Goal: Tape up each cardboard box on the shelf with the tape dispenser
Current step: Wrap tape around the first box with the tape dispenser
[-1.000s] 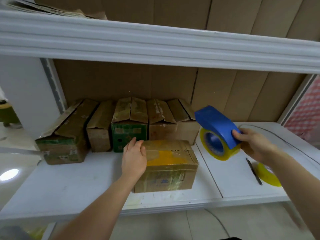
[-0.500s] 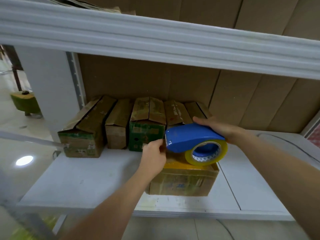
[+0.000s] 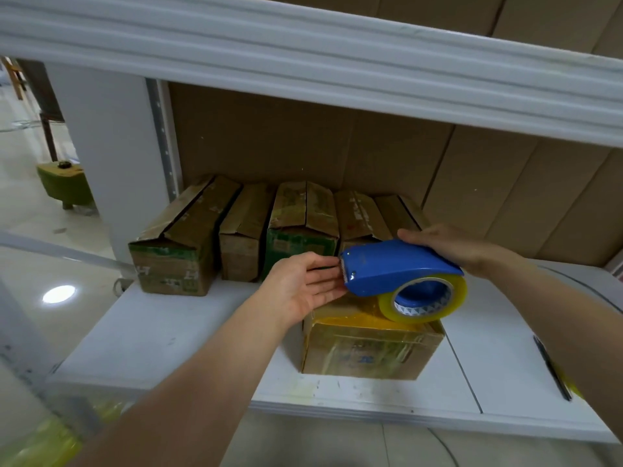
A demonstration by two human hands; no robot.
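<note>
A white shelf [image 3: 175, 335] with a brown cardboard back panel [image 3: 303, 143] sits under another white shelf board [image 3: 303, 55], beside a glossy pale floor at the left. Along the shelf's back edge stands a row of cardboard boxes [image 3: 276, 230], pressed side by side, their top flaps seamed and slightly parted; the third from the left has a green front. Nearer the front edge, in the middle, a separate cardboard box [image 3: 367, 348] lies wrapped in yellowish glossy tape. Above its top hovers a blue tape dispenser [image 3: 394, 267] carrying a roll of clear yellowish tape [image 3: 424, 298], the roll just over the box's rear top. The right hand [image 3: 448, 244] grips the dispenser from behind, fingers laid over its curved back. The left hand [image 3: 303, 284] is spread, palm turned up, its fingertips [image 3: 332, 264] at the dispenser's toothed cutter end; I cannot tell whether they pinch any tape. A dark pen [image 3: 553, 369] lies near the shelf's front right edge.
</note>
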